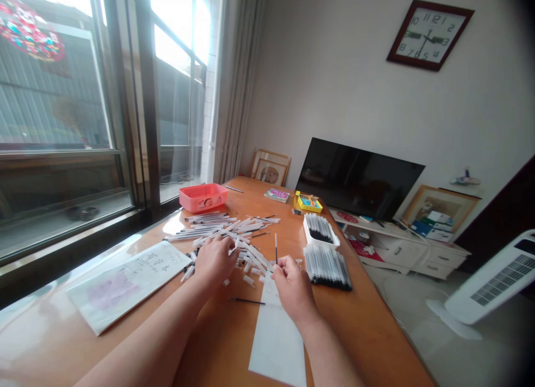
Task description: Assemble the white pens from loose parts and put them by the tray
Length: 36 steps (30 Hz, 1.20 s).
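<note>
A thin pen refill [276, 249], dark toward its lower part, stands nearly upright in the pinched fingers of my right hand [292, 286]. My left hand [215, 259] is at the near side of a loose pile of white pen barrels [213, 224], its fingers curled down among them. What those fingers grip is too small to make out. Small white pen caps [248, 280] lie between my hands. Another dark refill [247, 301] rests on the table, its tip over a white paper sheet [276, 342] that runs under my right hand.
Right of my hand, assembled pens with black ends [328, 267] lie in a row, beside a white box [326, 243] of similar pens. A pink bin [203, 198], a yellow box [309, 203] and a booklet [276, 195] stand farther back. At left lies a writing book [129, 284].
</note>
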{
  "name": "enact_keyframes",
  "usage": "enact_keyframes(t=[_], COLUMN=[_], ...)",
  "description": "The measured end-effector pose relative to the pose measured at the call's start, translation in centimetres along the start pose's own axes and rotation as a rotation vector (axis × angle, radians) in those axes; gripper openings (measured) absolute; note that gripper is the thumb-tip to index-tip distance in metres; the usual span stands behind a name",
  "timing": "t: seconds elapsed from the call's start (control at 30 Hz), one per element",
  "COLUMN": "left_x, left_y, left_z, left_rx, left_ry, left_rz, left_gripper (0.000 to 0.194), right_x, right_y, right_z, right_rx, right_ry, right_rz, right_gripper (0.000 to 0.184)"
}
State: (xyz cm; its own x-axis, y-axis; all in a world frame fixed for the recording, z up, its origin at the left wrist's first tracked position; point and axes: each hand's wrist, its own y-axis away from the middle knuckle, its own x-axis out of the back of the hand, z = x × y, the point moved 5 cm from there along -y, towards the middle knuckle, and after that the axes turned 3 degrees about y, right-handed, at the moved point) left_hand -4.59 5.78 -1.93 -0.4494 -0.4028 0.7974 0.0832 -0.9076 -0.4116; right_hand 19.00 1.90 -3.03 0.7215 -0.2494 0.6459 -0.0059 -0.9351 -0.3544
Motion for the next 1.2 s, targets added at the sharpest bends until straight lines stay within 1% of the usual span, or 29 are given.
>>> enact_keyframes(t=[0.07, 0.13, 0.33, 0.43, 0.5, 0.53, 0.6, 0.7, 0.73, 0.77, 0.87, 0.97, 1.1, 1.2], left_x=[-0.3, -0.7, -1.0, -0.6, -0.4, -0.4, -0.7, -1.3, -1.5, -1.5, -1.6, -1.9, -2.3, -2.5], left_y=[0.1, 0.1, -0.1, -0.2, -0.3, -0.3, -0.1, 0.7, 1.1, 1.5, 2.5, 2.8, 2.8, 2.9], left_z=[0.0, 0.0, 0.1, 0.2, 0.5, 0.8, 1.6, 3.4, 4.2, 4.8, 5.9, 6.1, 6.0, 5.9], left_rx=[0.0, 0.007, 0.03, 0.044, 0.02, 0.001, -0.034, -0.064, -0.075, -0.085, -0.101, -0.114, -0.116, -0.139], left_ry=[-0.096, -0.144, -0.162, -0.097, 0.021, 0.115, 0.38, 0.865, 0.98, 1.042, 1.091, 1.118, 1.083, 1.04], left_rz=[-0.016, -0.026, -0.026, 0.011, 0.022, 0.008, -0.066, -0.261, -0.342, -0.402, -0.512, -0.566, -0.58, -0.58], left_gripper=[0.025, 0.024, 0.018, 0.02, 0.021, 0.022, 0.022, 0.025, 0.026, 0.027, 0.027, 0.025, 0.026, 0.026], right_x=[0.0, 0.0, 0.4, 0.9, 1.5, 1.8, 2.4, 3.3, 3.6, 3.8, 4.4, 4.5, 4.5, 4.3], right_y=[-0.1, -0.1, -0.4, -0.7, -0.9, -1.0, -1.2, -1.3, -1.3, -1.2, -1.1, -1.1, -1.2, -1.2], right_z=[0.1, 0.2, 0.5, 1.0, 1.3, 1.5, 1.9, 2.1, 2.1, 2.0, 1.8, 1.5, 1.3, 1.2], right_rx=[0.001, 0.0, -0.026, -0.075, -0.12, -0.148, -0.211, -0.295, -0.31, -0.319, -0.327, -0.315, -0.275, -0.245], right_ry=[-0.024, -0.041, -0.104, -0.251, -0.39, -0.465, -0.626, -0.851, -0.909, -0.954, -1.021, -1.024, -0.983, -0.956], right_rz=[0.013, 0.022, 0.059, 0.109, 0.149, 0.168, 0.2, 0.235, 0.243, 0.252, 0.278, 0.294, 0.302, 0.277], right_gripper=[0.016, 0.016, 0.021, 0.023, 0.024, 0.026, 0.028, 0.03, 0.031, 0.032, 0.032, 0.031, 0.028, 0.028])
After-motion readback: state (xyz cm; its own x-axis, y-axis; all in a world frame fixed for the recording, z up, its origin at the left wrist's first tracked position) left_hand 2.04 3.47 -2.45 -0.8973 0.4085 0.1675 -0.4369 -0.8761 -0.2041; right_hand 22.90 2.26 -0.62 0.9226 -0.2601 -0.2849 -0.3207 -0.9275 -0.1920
